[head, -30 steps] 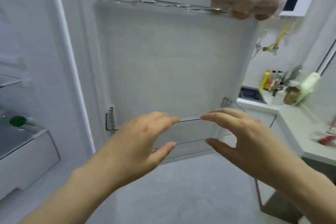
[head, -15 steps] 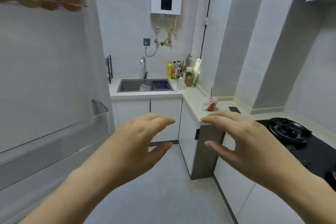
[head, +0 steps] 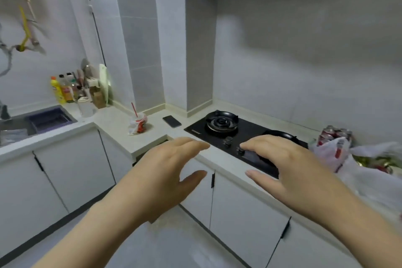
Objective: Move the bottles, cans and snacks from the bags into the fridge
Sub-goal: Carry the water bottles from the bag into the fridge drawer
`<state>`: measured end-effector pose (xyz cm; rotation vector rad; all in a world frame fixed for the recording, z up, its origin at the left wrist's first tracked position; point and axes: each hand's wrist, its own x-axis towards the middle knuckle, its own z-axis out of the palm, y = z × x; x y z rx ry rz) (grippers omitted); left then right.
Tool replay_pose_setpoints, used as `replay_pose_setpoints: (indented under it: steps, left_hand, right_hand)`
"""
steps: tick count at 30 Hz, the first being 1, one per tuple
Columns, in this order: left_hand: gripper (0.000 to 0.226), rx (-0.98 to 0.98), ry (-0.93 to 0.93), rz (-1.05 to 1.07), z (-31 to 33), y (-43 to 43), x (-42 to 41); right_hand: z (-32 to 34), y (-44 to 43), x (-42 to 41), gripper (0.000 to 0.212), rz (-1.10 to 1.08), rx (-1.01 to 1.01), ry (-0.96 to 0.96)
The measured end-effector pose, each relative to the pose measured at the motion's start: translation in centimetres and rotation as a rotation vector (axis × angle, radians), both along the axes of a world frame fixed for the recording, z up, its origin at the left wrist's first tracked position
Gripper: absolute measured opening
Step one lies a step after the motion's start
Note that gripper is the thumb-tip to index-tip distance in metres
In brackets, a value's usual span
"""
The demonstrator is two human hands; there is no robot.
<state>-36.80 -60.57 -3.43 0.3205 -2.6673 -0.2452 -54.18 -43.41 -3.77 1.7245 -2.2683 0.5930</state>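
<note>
White plastic bags (head: 369, 172) lie on the counter at the right edge, past the stove. Red cans (head: 332, 134) stand packed in the nearer bag, and colourful snack packets (head: 374, 162) show in the one beside it. My left hand (head: 165, 172) and my right hand (head: 282, 165) hover side by side in front of the counter, fingers relaxed, palms facing each other, holding nothing. My right hand is a short way left of the bags. The fridge is out of view.
A black gas stove (head: 239, 135) sits in the counter (head: 148, 137) under my right hand. A phone (head: 171, 121) and a crumpled cup with a red straw (head: 138, 125) lie further left. The sink (head: 32, 122) and bottles (head: 63, 91) are at far left.
My view has swung right from the open fridge door, past the sink, to the stove and bags. Both hands kept the same empty, open pose.
</note>
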Motion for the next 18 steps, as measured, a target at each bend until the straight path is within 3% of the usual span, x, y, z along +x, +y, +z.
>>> replay_pose_setpoints:
  steps: [10, 18]
  left_hand:
    - [0.048, 0.093, -0.046, -0.46, -3.0, 0.3, -12.2]
    - [0.046, 0.141, -0.092, -0.673, -5.2, 6.1, -22.0]
  right_hand:
    - [-2.4, 6.7, -2.4, 0.044, -0.51, 0.098, -0.083]
    - [-4.0, 14.1, -6.7, 0.041, -0.8, 0.063, -0.176]
